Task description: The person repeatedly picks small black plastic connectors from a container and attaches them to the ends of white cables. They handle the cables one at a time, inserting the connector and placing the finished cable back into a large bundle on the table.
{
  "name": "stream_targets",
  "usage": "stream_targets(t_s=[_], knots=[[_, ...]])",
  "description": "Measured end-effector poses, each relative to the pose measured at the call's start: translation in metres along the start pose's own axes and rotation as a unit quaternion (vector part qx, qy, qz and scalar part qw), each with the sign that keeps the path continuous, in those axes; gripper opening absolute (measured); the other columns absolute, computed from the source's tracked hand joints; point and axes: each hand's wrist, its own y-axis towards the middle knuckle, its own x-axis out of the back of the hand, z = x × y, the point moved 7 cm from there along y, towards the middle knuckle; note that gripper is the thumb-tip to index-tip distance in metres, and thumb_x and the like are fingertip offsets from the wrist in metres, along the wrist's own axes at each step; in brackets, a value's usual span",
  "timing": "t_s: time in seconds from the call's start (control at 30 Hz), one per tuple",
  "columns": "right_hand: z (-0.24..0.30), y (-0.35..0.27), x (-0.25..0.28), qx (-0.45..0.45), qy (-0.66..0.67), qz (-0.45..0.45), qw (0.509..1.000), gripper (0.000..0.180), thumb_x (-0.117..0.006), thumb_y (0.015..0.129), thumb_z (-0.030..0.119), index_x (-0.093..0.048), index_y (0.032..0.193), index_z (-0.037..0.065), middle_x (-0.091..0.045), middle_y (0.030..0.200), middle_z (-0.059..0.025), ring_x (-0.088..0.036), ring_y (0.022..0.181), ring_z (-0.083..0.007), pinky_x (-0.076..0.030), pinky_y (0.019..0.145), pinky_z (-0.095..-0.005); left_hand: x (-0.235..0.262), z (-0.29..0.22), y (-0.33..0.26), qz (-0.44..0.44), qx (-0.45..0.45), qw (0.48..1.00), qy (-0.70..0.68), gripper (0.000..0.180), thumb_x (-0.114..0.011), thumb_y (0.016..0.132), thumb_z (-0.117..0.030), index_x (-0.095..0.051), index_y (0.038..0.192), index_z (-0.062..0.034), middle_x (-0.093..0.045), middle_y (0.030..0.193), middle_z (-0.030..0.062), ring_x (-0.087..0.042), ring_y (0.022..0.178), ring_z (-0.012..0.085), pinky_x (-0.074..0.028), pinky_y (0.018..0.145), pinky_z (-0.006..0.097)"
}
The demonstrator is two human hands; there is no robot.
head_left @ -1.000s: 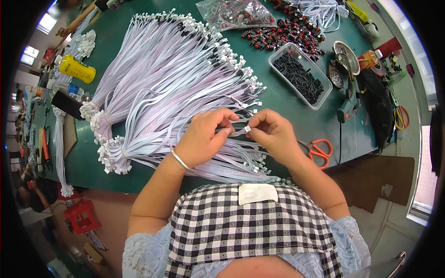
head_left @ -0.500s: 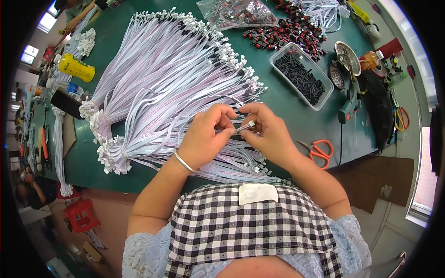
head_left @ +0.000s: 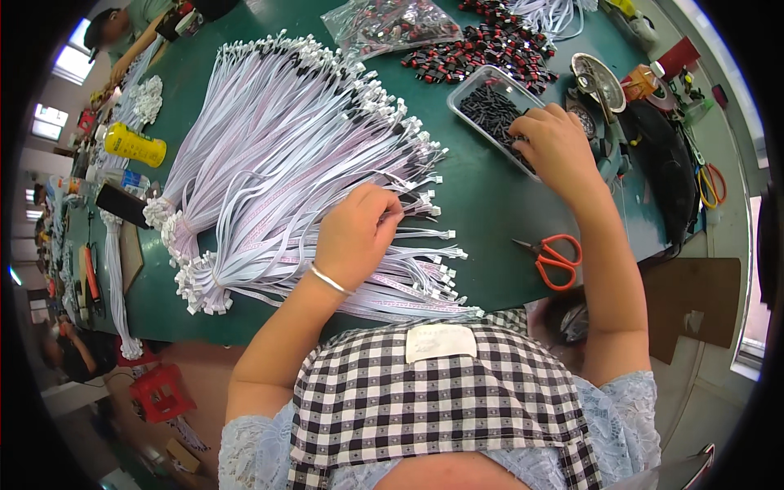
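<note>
A wide fan of white flat cables (head_left: 269,155), tied in bundles at the left with small white connectors at both ends, covers the middle of the table. My left hand (head_left: 357,233) rests over its right part, fingers closed on a cable whose thin end sticks out beyond the fingertips. At the clear plastic tray (head_left: 457,113), my right hand (head_left: 559,151) reaches over the rim. Its fingertips are curled together among short black tubes (head_left: 488,110); what they pinch is hidden. Orange-handled scissors (head_left: 558,262) lie below the right forearm.
Behind the tray are a heap of red-and-black parts (head_left: 490,53) and a clear bag (head_left: 392,28) of similar parts. Metal dishes (head_left: 600,77) and a green-handled tool (head_left: 612,155) stand at the right. A yellow bottle (head_left: 135,145) and dark phone (head_left: 122,204) lie left; a person sits far left.
My right hand has left the cable end held between both hands and moved up and right into the tray. My left hand stays over the cables, slightly lower. The view has shifted a little.
</note>
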Motion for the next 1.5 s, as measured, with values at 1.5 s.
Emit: stream_targets(t_s=[1.5], knots=[[0.058, -0.066, -0.027, 0.148, 0.039, 0.129, 0.980, 0.008, -0.057, 0.076, 0.007, -0.052, 0.082, 0.007, -0.056, 0.081, -0.0085, -0.061, 0.077, -0.0264, -0.051, 0.067, -0.0368, -0.024, -0.008, -0.016, 0.130, 0.102, 0.961, -0.223, 0.010, -0.062, 0.085, -0.004, -0.063, 0.095, -0.0018, -0.060, 0.082, 0.0022, -0.055, 0.070, 0.0088, -0.045, 0.064, 0.023]])
